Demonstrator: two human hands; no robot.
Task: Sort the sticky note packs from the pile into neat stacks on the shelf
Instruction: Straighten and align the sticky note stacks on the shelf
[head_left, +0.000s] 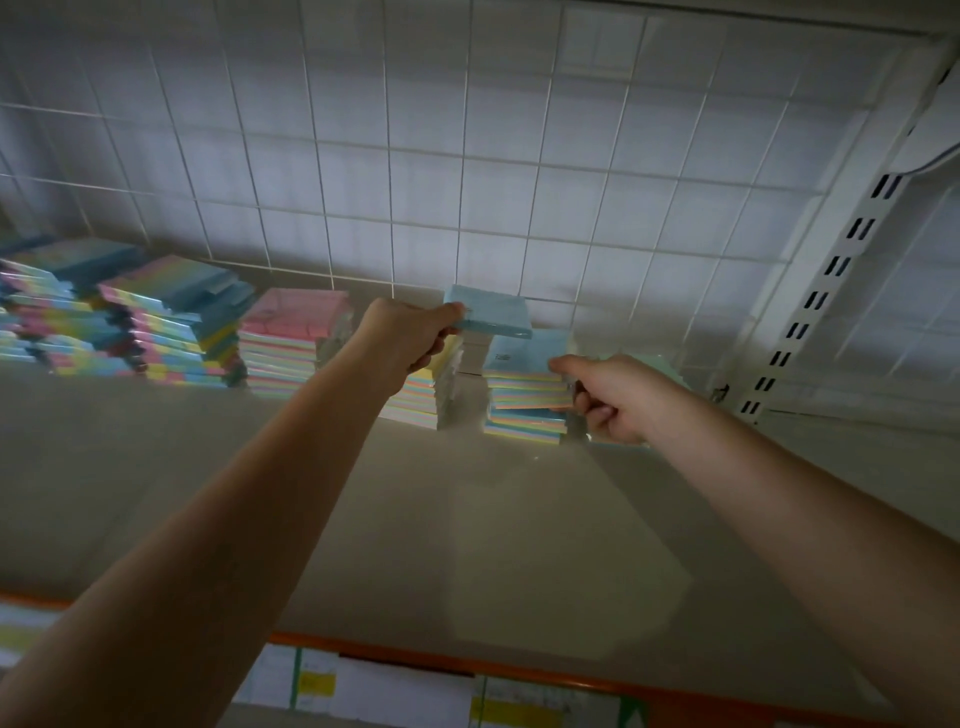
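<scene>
Sticky note packs are sitting in stacks (291, 343) along the back of the pale shelf (467, 519), against a white wire grid (467, 156) and tiled wall. We are lifting a blue pack (491, 312), our left hand (410, 332) fingers pinching its edge, above a short stack (431, 395). Our right hand (613, 397) fingers are gripping the side of the neighbouring stack (524, 400). An orange strip (467, 662) is edging the shelf front.

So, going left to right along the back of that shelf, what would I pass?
Messy multicoloured pile → pink-topped stack → left hand holding a blue pack → blue-topped stack → right hand → slotted white upright.
</scene>
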